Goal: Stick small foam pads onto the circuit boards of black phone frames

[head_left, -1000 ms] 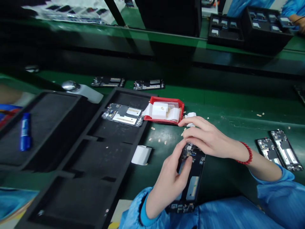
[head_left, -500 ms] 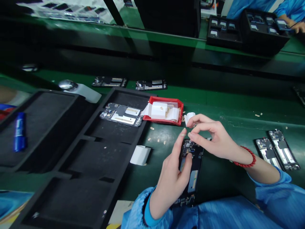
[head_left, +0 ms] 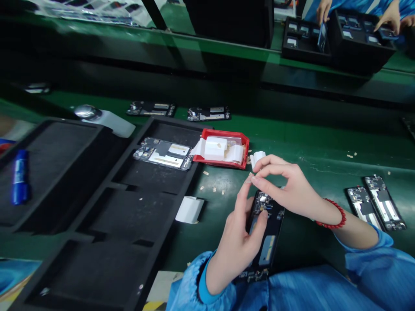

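Observation:
My left hand point(head_left: 238, 244) grips an opened phone point(head_left: 275, 224) with its circuit board bare, the thumb lying over the board. Its index finger reaches up past the phone's top edge, and a tiny beige piece point(head_left: 250, 175) shows at that fingertip. Above the phone's top end, my right hand point(head_left: 285, 179) has its thumb and forefinger pinched together against the same fingertip. What lies between those pinched fingers is too small to make out. Just behind them stands a curled white paper strip point(head_left: 258, 158).
A red bin point(head_left: 223, 163) holds white strips, next to a black tray point(head_left: 119, 211) with another opened phone point(head_left: 164, 153). Beige bits point(head_left: 214, 189) and a white roll point(head_left: 189, 209) lie nearby. Two opened phones point(head_left: 384, 203) are at right. Another person's hands point(head_left: 389, 19) work across the bench.
My left hand and the phone have shifted slightly right. My right fingertips have come down to meet my left index fingertip. Across the bench, another person's hand has come in holding a phone part.

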Tool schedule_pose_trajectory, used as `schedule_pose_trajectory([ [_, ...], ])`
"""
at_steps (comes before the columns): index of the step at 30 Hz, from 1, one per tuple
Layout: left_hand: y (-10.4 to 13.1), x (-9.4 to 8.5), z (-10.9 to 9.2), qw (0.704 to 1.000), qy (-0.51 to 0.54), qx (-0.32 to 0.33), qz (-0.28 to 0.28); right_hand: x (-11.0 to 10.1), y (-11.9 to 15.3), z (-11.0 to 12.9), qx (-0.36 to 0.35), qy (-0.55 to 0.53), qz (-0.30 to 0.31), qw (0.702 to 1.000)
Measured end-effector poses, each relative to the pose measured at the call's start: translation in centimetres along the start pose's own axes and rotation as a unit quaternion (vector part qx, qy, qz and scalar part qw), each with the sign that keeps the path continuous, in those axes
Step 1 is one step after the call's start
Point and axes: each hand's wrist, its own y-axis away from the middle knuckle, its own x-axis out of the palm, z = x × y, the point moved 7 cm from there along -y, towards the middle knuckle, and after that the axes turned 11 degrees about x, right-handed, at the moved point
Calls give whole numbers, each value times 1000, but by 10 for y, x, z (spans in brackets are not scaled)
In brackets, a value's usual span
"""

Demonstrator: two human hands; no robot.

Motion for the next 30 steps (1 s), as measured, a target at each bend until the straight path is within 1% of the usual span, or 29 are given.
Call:
schedule_pose_trajectory([
  [3, 1, 2, 2, 1000, -13, 4, 4, 1, -1, -1, 7, -6, 3, 1000],
  [7, 4, 1, 4, 1000, -11, 2, -8, 1, -1, -1, -4, -15, 9, 1000],
  [12, 7, 2, 5, 998, 39, -38, -25, 2, -1, -1, -27, -14, 14, 999],
  [14, 4, 1, 7, 993, 76, -74, -41, -1, 1, 4, -49, -15, 4, 999],
  [15, 2, 0, 9, 987, 108, -104, -60, -3, 3, 7, -58, -19, -2, 998],
  [16, 0, 0, 13, 973, 158, -146, -87, -4, 5, 10, -66, -26, -6, 997],
  [17, -1, 0, 18, 950, 218, -193, -115, -6, 7, 14, -70, -35, -4, 997],
  [19, -2, 5, 26, 887, 334, -277, -154, -4, 11, 18, -58, -58, 27, 996],
  [20, -3, 8, 28, 861, 372, -307, -161, -1, 13, 18, -41, -66, 50, 996],
  [21, -2, 11, 29, 840, 399, -332, -154, 2, 14, 16, -17, -71, 72, 995],
  [23, 0, 18, 25, 805, 454, -363, -119, 8, 14, 9, 46, -75, 104, 991],
  [24, 2, 23, 21, 781, 494, -369, -99, 9, 14, 5, 77, -77, 114, 987],
  [26, 7, 30, 9, 738, 570, -356, -62, 9, 13, -1, 118, -83, 126, 981],
  [27, 9, 32, 3, 729, 591, -342, -57, 8, 13, -1, 127, -83, 134, 979],
  [28, 12, 32, -1, 734, 592, -329, -60, 6, 13, 0, 126, -78, 144, 978],
  [30, 16, 31, -6, 767, 555, -314, -69, 4, 14, 8, 105, -54, 170, 978],
])
